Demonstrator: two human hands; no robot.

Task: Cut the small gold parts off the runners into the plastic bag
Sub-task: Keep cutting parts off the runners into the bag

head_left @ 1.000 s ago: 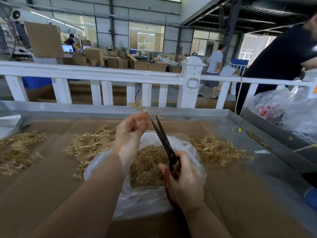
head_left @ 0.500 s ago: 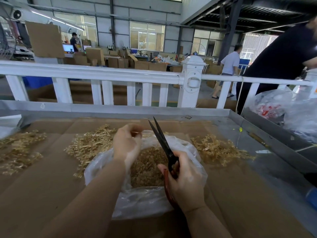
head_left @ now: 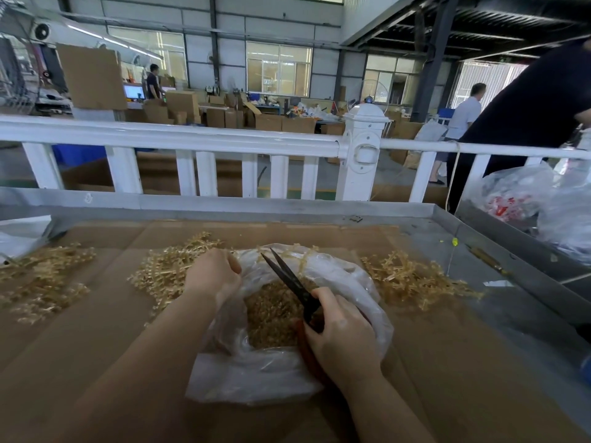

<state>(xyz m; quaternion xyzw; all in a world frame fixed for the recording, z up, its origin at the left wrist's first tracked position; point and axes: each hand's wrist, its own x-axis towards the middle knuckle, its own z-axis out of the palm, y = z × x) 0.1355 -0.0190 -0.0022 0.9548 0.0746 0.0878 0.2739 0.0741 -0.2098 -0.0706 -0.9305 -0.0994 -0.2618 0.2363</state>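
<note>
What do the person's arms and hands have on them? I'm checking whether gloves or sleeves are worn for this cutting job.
Nothing is worn that the head view shows. The left hand and right hand are bare, with no gloves, rings or tape visible. Both forearms are bare right down to the bottom edge of the picture, with no sleeve, watch or wristband in sight.

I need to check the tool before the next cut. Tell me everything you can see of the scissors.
The scissors have two long, dark, narrow blades that look like metal, slightly parted at the tips and pointing up and away from the person. The handle looks red and is mostly hidden in the right hand, whose fingers curl round it. The blades hang over the open mouth of the plastic bag, above the loose gold parts inside. Nothing is visibly between the blades. The left hand does not touch them.
</note>
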